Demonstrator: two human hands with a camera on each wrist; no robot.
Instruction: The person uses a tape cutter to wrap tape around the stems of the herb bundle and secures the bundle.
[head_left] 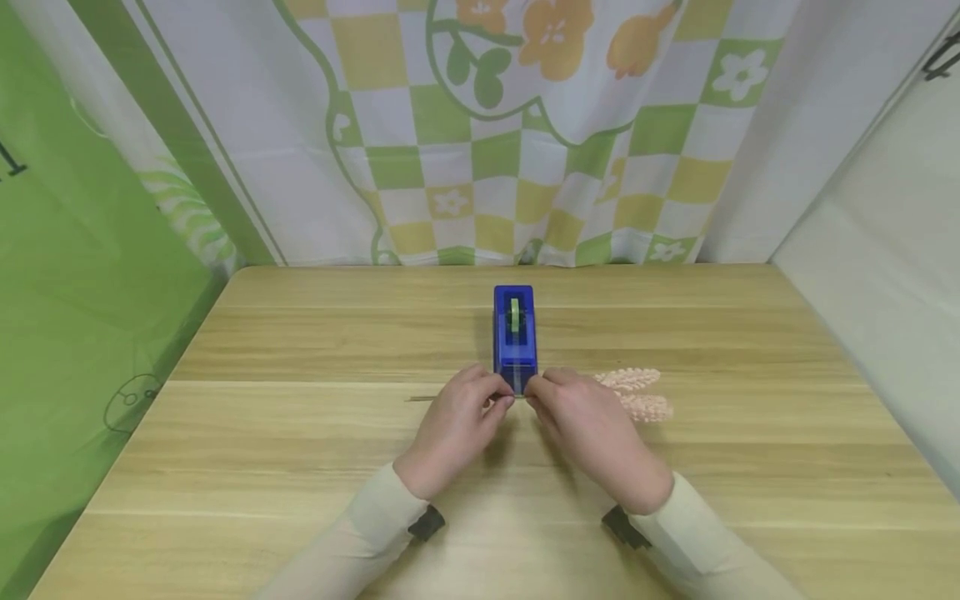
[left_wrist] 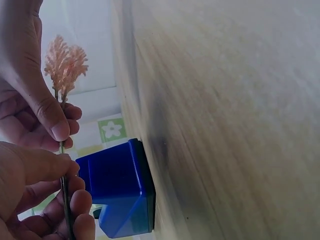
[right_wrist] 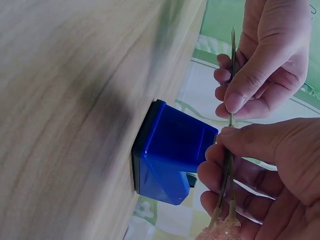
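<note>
Two pink artificial flower sprigs (head_left: 647, 408) lie sideways in the hands, fluffy heads to the right. Their thin dark stems (right_wrist: 233, 50) run together to the left. My left hand (head_left: 456, 427) pinches the stems between thumb and fingers. Close beside it, my right hand (head_left: 594, 427) pinches them nearer the heads, its fingers curled underneath. Between the two thumbs a short, paler stretch of stem (left_wrist: 62, 148) shows. Directly behind the fingertips stands a blue tape dispenser (head_left: 515, 348), with a greenish tape roll (head_left: 514, 315) in its top. The stems cross close in front of its near end.
The wooden table (head_left: 315, 333) stretches out on both sides of the dispenser. A checked, flowered curtain (head_left: 450, 167) hangs along its far edge. Green cloth (head_left: 90, 275) lies to the left, a pale wall (head_left: 885, 208) to the right.
</note>
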